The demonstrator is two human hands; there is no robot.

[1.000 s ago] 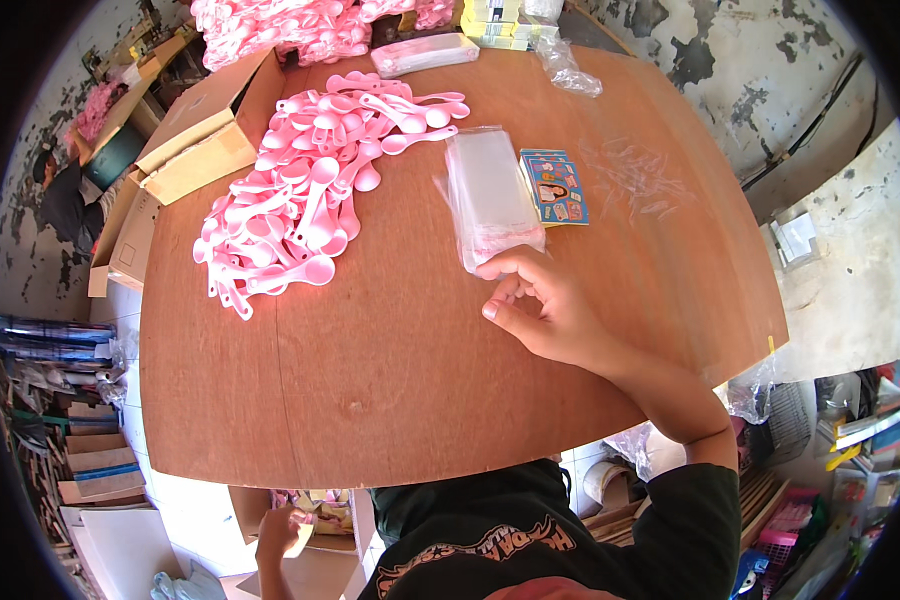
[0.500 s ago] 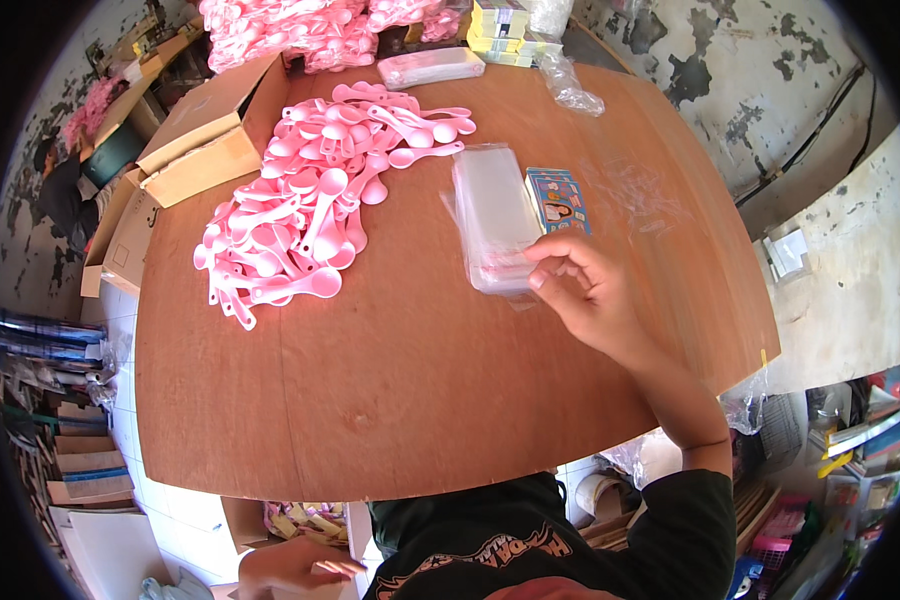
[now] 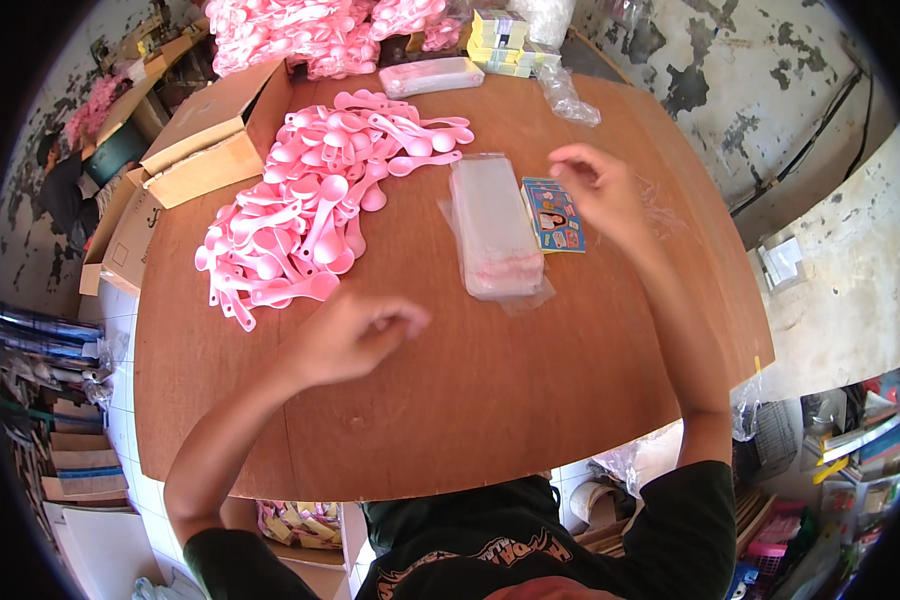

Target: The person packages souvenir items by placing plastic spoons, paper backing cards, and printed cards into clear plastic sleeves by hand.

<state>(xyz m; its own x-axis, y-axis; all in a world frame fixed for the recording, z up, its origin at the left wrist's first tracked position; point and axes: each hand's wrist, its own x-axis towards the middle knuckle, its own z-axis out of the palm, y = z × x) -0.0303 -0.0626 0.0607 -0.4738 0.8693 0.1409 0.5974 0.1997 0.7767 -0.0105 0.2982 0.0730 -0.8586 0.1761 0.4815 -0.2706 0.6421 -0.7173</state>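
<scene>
My left hand [image 3: 360,335] is over the middle of the table, just right of the lower end of a heap of pink plastic spoons [image 3: 320,215]. It is slightly blurred, with fingers loosely bent and nothing visible in them. My right hand [image 3: 600,195] hovers by the upper right corner of a small stack of blue printed cards [image 3: 558,225]. Its thumb and forefinger stand apart, with no object visible between them. Left of the cards lies a stack of clear plastic bags [image 3: 497,230], its edges uneven.
An open cardboard box [image 3: 210,125] stands at the left back. Bagged pink spoons [image 3: 290,35], a clear-wrapped bundle [image 3: 430,76], stacked yellowish packs [image 3: 500,45] and a crumpled plastic wrapper [image 3: 570,95] line the far edge. Below the near edge, a carton [image 3: 305,530] holds small packets.
My left hand has risen from below the near edge to over the table. The right has moved away from the plastic bags, up and right past the cards, whose picture is now more exposed.
</scene>
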